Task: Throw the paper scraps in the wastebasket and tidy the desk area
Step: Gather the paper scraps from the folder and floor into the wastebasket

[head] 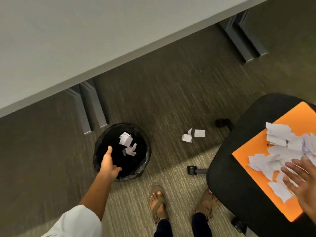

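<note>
A round wastebasket point(102, 142) lined with a black bag stands on the carpet under the desk edge. White paper scraps point(126, 138) are inside it, some seemingly still falling. My left hand point(109, 164) hovers over the basket's near rim, fingers spread and holding nothing. On the right, an orange folder point(253, 156) lies on a black chair seat with a pile of white scraps point(280, 144) on top. My right hand point(301, 180) rests flat on that pile, fingers apart. Three loose scraps point(193, 134) lie on the carpet between basket and chair.
The grey desk point(68, 40) fills the upper left, with its dark legs point(90, 108) beside the basket and another leg point(242, 36) at the upper right. The black chair point(230, 168) has caster arms point(196, 170) sticking out. My sandalled feet point(158, 202) stand on the carpet.
</note>
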{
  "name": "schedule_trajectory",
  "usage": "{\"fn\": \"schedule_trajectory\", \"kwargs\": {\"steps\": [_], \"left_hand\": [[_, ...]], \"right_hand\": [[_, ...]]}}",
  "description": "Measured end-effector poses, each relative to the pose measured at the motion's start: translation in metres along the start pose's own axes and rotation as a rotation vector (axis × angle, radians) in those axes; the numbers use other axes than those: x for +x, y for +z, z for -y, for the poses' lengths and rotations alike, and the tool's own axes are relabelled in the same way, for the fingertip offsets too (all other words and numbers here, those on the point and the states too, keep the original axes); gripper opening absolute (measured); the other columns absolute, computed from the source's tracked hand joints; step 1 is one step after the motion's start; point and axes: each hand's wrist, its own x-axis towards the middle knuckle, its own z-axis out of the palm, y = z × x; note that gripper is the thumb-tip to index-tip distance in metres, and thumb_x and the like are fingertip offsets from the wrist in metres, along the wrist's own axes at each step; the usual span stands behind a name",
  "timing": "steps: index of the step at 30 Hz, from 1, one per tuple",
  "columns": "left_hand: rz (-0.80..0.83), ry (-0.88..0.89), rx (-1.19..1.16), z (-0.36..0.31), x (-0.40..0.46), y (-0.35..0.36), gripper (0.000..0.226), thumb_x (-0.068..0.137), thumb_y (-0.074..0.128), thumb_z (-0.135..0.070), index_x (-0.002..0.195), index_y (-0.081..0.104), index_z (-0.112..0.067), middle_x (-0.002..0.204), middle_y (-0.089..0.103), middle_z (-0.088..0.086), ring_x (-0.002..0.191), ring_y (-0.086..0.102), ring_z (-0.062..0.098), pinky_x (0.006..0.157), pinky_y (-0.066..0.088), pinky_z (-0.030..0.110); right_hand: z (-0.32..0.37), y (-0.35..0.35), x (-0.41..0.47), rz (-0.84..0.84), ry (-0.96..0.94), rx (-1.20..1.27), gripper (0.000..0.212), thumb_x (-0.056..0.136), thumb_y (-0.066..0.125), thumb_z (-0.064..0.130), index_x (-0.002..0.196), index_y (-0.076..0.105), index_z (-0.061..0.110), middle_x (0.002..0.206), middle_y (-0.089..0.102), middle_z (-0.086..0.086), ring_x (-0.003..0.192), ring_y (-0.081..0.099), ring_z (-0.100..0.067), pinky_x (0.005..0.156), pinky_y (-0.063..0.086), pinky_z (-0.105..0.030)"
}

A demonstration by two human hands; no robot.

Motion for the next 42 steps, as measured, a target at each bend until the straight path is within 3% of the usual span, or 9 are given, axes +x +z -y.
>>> {"fn": "schedule_trajectory", "kwargs": {"steps": [5, 9, 12, 14, 19, 26, 32, 37, 42], "left_hand": [[-0.172, 0.066, 0.343, 0.017, -0.004, 0.036, 0.082, 0.086, 0.068, -0.056, 0.150, 0.039, -0.014, 0.149, 0.049, 0.012, 0.135, 0.046, 0.036, 0.114, 0.036, 0.054], [-0.190, 0.409, 0.763, 0.062, -0.034, 0.135, 0.062, 0.088, 0.075, -0.035, 0.133, 0.049, -0.002, 0.127, 0.060, 0.021, 0.119, 0.057, 0.040, 0.097, 0.043, 0.042], [0.036, 0.676, 0.990, 0.095, -0.067, 0.203, 0.061, 0.084, 0.079, -0.033, 0.131, 0.051, -0.006, 0.120, 0.062, 0.013, 0.109, 0.063, 0.032, 0.088, 0.047, 0.038], [0.237, 0.826, 1.123, 0.114, -0.089, 0.245, 0.074, 0.077, 0.084, -0.036, 0.137, 0.049, -0.011, 0.128, 0.058, 0.008, 0.112, 0.059, 0.023, 0.093, 0.052, 0.041], [0.705, 1.172, 1.585, 0.162, -0.140, 0.339, 0.122, 0.062, 0.083, -0.063, 0.156, 0.021, -0.017, 0.160, 0.025, 0.006, 0.146, 0.022, 0.027, 0.112, 0.039, 0.049], [0.837, 1.275, 2.023, 0.224, -0.162, 0.415, 0.137, 0.060, 0.081, -0.070, 0.155, -0.012, -0.037, 0.166, -0.016, 0.004, 0.153, -0.011, 0.035, 0.121, 0.021, 0.050], [0.822, 1.332, 2.266, 0.255, -0.163, 0.445, 0.147, 0.054, 0.078, -0.079, 0.152, -0.022, -0.036, 0.163, -0.027, 0.011, 0.149, -0.021, 0.045, 0.121, 0.006, 0.058], [0.777, 1.309, 2.377, 0.269, -0.171, 0.452, 0.143, 0.061, 0.082, -0.069, 0.155, -0.020, -0.032, 0.163, -0.026, 0.017, 0.150, -0.016, 0.047, 0.123, 0.014, 0.057], [0.785, 1.331, 2.331, 0.279, -0.174, 0.452, 0.112, 0.083, 0.075, -0.049, 0.157, -0.008, -0.032, 0.167, -0.010, 0.016, 0.152, 0.004, 0.042, 0.116, 0.034, 0.045]], "right_hand": [[0.008, 0.004, -0.013, -0.226, -0.050, -0.127, 0.030, 0.080, 0.075, 0.055, 0.096, 0.072, 0.030, 0.096, 0.077, 0.007, 0.091, 0.073, -0.015, 0.075, 0.054, -0.035], [0.013, -0.028, -0.002, -0.380, -0.117, -0.166, 0.022, 0.079, 0.080, 0.047, 0.094, 0.070, 0.034, 0.099, 0.073, 0.010, 0.095, 0.071, -0.018, 0.069, 0.053, -0.033], [0.016, -0.048, 0.006, -0.457, -0.136, -0.322, 0.045, 0.062, 0.080, 0.063, 0.093, 0.063, 0.036, 0.102, 0.064, 0.018, 0.092, 0.062, -0.007, 0.069, 0.049, -0.029], [0.016, -0.057, 0.011, -0.444, -0.133, -0.454, 0.063, 0.060, 0.082, 0.064, 0.110, 0.058, 0.035, 0.114, 0.061, 0.010, 0.094, 0.058, -0.006, 0.067, 0.044, -0.023], [0.031, -0.067, 0.034, -0.234, -0.171, -0.786, 0.108, 0.061, 0.091, 0.053, 0.149, 0.037, 0.019, 0.151, 0.036, -0.005, 0.134, 0.045, -0.026, 0.103, 0.047, -0.045], [0.061, -0.061, 0.069, -0.042, -0.294, -1.002, 0.120, 0.062, 0.090, 0.055, 0.155, 0.024, 0.019, 0.162, 0.023, -0.009, 0.149, 0.023, -0.029, 0.118, 0.029, -0.048], [0.064, -0.063, 0.092, 0.040, -0.279, -1.074, 0.129, 0.062, 0.086, 0.063, 0.159, 0.008, 0.030, 0.168, 0.003, -0.004, 0.154, 0.009, -0.031, 0.120, 0.023, -0.049], [0.064, -0.062, 0.096, 0.153, -0.253, -1.215, 0.136, 0.060, 0.087, 0.064, 0.159, -0.002, 0.035, 0.168, -0.011, -0.004, 0.154, 0.003, -0.035, 0.117, 0.028, -0.051], [0.057, -0.051, 0.096, 0.203, -0.278, -1.382, 0.132, 0.065, 0.085, 0.061, 0.158, -0.007, 0.038, 0.167, -0.016, -0.005, 0.153, 0.002, -0.035, 0.116, 0.033, -0.047]]}}
